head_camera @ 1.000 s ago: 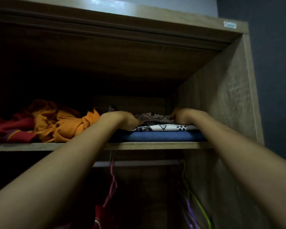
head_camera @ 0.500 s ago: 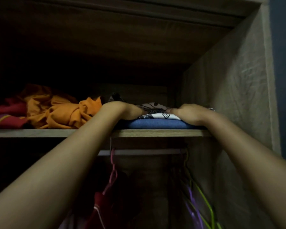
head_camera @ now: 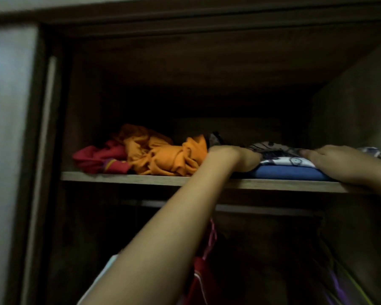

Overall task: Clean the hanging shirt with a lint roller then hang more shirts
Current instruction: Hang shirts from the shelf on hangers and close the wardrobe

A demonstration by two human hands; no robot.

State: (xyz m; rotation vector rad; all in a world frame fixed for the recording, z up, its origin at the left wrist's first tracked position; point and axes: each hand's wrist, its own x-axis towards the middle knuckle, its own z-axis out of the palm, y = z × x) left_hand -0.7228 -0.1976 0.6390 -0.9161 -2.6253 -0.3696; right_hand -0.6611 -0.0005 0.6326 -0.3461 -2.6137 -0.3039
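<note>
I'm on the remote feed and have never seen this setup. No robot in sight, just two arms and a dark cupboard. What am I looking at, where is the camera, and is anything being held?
There is no machine: the arms belong to a person, filmed by one camera worn on their head, looking into a wardrobe. Both arms reach to the shelf. The left hand and right hand lie on a folded stack: a patterned white shirt on top of a blue garment. Whether the fingers grip it is too dim and blurred to tell. Left of the stack lie a crumpled orange garment and a red garment. Below the shelf runs a rail with a pink hanger.
</note>
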